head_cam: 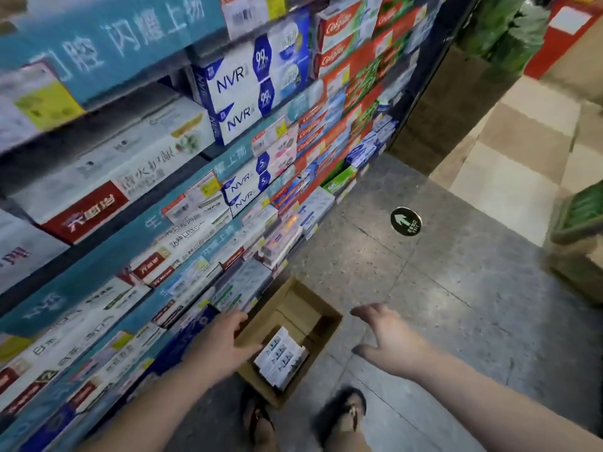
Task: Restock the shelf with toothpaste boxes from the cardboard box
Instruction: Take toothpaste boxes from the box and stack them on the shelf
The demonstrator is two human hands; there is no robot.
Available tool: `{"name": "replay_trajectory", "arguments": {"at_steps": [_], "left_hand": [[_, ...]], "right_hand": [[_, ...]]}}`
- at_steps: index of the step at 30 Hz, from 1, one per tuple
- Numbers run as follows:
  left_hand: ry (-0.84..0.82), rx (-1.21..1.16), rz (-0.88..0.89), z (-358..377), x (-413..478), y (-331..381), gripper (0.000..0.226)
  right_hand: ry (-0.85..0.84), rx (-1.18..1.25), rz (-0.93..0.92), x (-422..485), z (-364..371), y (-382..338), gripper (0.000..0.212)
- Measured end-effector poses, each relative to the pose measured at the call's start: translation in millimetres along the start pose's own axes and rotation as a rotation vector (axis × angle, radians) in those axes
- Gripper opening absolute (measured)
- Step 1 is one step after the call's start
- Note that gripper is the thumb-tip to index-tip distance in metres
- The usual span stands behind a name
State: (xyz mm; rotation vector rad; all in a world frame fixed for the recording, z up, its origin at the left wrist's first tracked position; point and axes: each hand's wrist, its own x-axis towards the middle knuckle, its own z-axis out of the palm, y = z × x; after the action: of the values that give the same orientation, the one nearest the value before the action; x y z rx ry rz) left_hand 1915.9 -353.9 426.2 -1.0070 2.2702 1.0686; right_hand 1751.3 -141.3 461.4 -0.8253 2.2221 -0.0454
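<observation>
White toothpaste boxes (281,357) lie stacked at the near end of the open brown cardboard box (321,327) on the grey floor, beside the full shelf (137,230). Both hands are empty with fingers spread: left hand (225,345) at the carton's rim, right hand (388,340) outside it. She seems about to pick; next she must reach in and grasp the boxes.

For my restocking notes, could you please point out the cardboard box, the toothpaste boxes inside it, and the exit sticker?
cardboard box (321,324): head view, right wall.
toothpaste boxes (281,357): head view, top face.
exit sticker (406,221): head view, centre.
</observation>
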Motion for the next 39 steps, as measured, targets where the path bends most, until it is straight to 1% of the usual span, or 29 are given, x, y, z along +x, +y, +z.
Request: {"name": "replay_trajectory", "arguments": {"at_steps": [2, 7, 9, 11, 15, 16, 18, 21, 24, 27, 31, 36, 39], "left_hand": [[0.008, -0.073, -0.049, 4.0, 4.5, -7.7, 0.062], [0.008, -0.145, -0.227, 49.7, 51.0, -30.1, 0.037], [0.049, -0.160, -0.262, 69.5, 66.4, -28.6, 0.042], [0.061, -0.234, -0.328, 98.5, 87.4, -31.0, 0.047], [0.053, -0.346, -0.386, 146.3, 133.1, -36.0, 0.037], [0.068, -0.364, -0.388, 156.6, 144.8, -39.2, 0.040], [0.102, -0.372, -0.410, 175.9, 166.9, -46.4, 0.043], [0.148, -0.381, -0.415, 202.9, 200.6, -65.6, 0.041], [0.149, -0.350, -0.438, 228.9, 232.7, -94.7, 0.047], [0.168, -0.320, -0.448, 260.0, 258.0, -125.4, 0.046], [0.178, -0.325, -0.474, 304.5, 278.9, -164.0, 0.057], [0.164, -0.359, -0.456, 354.9, 301.2, -209.5, 0.052], [0.189, -0.357, -0.487, 376.6, 312.9, -227.4, 0.056]], "right_hand": [[-0.033, -0.052, -0.056, 26.2, -3.5, -3.3, 0.063], [-0.174, -0.145, -0.201, 143.0, 8.3, 11.3, 0.059], [-0.234, -0.183, -0.236, 182.5, 20.7, 19.9, 0.058], [-0.296, -0.212, -0.280, 217.7, 34.2, 28.9, 0.059], [-0.351, -0.281, -0.329, 279.4, 61.6, 47.7, 0.059], [-0.361, -0.290, -0.338, 294.8, 71.3, 52.2, 0.059], [-0.381, -0.309, -0.350, 323.0, 94.4, 58.9, 0.059], [-0.400, -0.348, -0.355, 358.8, 135.8, 66.2, 0.058], [-0.410, -0.341, -0.391, 390.1, 183.3, 71.1, 0.058], [-0.440, -0.362, -0.446, 419.5, 234.4, 76.9, 0.061], [-0.484, -0.394, -0.466, 454.2, 299.5, 86.3, 0.064], [-0.514, -0.443, -0.500, 490.5, 358.8, 95.4, 0.069], [-0.525, -0.502, -0.536, 509.2, 385.7, 96.1, 0.073]]}}
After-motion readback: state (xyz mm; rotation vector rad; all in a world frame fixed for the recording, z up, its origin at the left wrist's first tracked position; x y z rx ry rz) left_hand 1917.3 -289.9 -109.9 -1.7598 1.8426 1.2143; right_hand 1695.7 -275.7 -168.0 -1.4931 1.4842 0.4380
